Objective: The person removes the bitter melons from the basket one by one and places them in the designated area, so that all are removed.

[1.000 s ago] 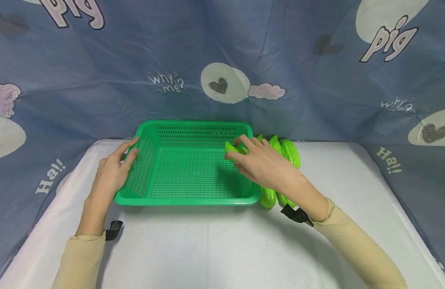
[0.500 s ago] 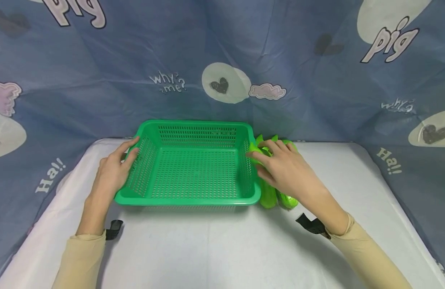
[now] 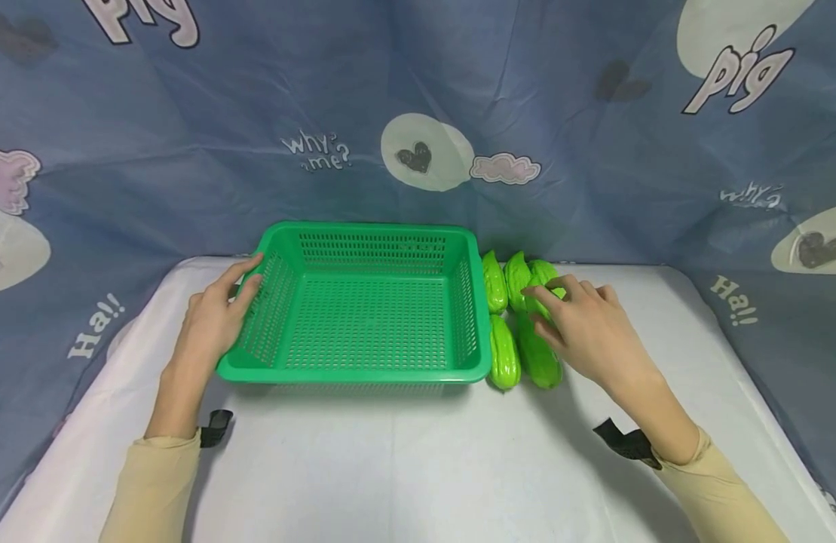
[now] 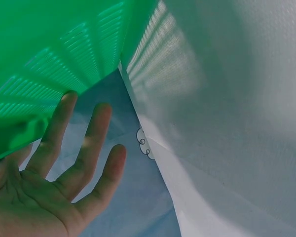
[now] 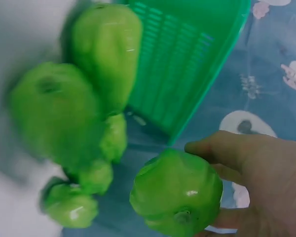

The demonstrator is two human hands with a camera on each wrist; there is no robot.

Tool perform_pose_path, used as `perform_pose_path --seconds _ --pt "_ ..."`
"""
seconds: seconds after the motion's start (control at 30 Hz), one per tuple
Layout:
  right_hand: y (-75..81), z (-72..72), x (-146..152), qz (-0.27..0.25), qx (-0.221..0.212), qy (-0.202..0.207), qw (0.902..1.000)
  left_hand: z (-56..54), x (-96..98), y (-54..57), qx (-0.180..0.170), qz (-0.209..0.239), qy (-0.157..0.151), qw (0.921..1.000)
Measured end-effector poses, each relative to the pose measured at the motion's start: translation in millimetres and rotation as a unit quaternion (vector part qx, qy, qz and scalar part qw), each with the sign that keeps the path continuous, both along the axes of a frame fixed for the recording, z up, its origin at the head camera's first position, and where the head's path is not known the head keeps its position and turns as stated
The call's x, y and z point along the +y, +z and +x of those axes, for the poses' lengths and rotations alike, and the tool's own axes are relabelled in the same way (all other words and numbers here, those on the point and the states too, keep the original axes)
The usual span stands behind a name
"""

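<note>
My left hand (image 3: pixel 214 320) holds the left rim of a green plastic basket (image 3: pixel 353 377), thumb and forefinger over the edge. In the left wrist view the other fingers (image 4: pixel 96 131) spread outside the basket wall. At the basket's right, my right hand (image 3: pixel 590 328) grips a green chayote (image 5: pixel 177 192) by its side, thumb along one edge. It hangs over the other chayotes on the cloth, among them one near the basket corner (image 3: pixel 504 354), one behind it (image 3: pixel 494 283) and a blurred one (image 5: pixel 54 113) in the right wrist view.
The table wears a white cloth (image 3: pixel 363 467). A blue printed curtain (image 3: pixel 255 113) rises right behind the basket and the chayotes. A black strap (image 3: pixel 628 443) sits at my right wrist.
My right hand has moved from above the basket's right side out to the right with the chayote, over the row of others. The left hand has stayed on the rim.
</note>
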State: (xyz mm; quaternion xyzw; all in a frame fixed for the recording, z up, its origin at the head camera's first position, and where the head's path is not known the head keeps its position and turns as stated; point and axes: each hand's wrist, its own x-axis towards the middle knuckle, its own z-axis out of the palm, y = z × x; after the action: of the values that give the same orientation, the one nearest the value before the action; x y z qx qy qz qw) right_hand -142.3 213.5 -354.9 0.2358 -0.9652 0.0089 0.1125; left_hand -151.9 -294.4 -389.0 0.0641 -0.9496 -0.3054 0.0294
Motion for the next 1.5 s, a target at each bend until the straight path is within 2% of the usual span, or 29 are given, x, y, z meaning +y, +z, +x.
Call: perform_pose_path --seconds 0.13,0.47,1.2,1.5 --pt "-9.6 6.8 13.2 0.008 -0.017 -0.024 0.9995 0.1 0.7 -0.9 -0.004 -0.001 -0.001 1.0" --pt "-26.9 15.3 29.1 0.01 -0.045 -0.04 0.9981 0.7 1.4 -2.3 -0.002 -0.002 -0.001 1.0" --pt "-45.3 14.5 41.6 -0.028 -0.12 -0.044 0.9914 0.8 -0.4 1.1 0.0 0.002 0.002 1.0" --pt "-49.6 13.4 40.2 -0.042 -0.109 -0.041 0.9923 0.5 0.1 1.1 -0.001 -0.001 0.005 1.0"
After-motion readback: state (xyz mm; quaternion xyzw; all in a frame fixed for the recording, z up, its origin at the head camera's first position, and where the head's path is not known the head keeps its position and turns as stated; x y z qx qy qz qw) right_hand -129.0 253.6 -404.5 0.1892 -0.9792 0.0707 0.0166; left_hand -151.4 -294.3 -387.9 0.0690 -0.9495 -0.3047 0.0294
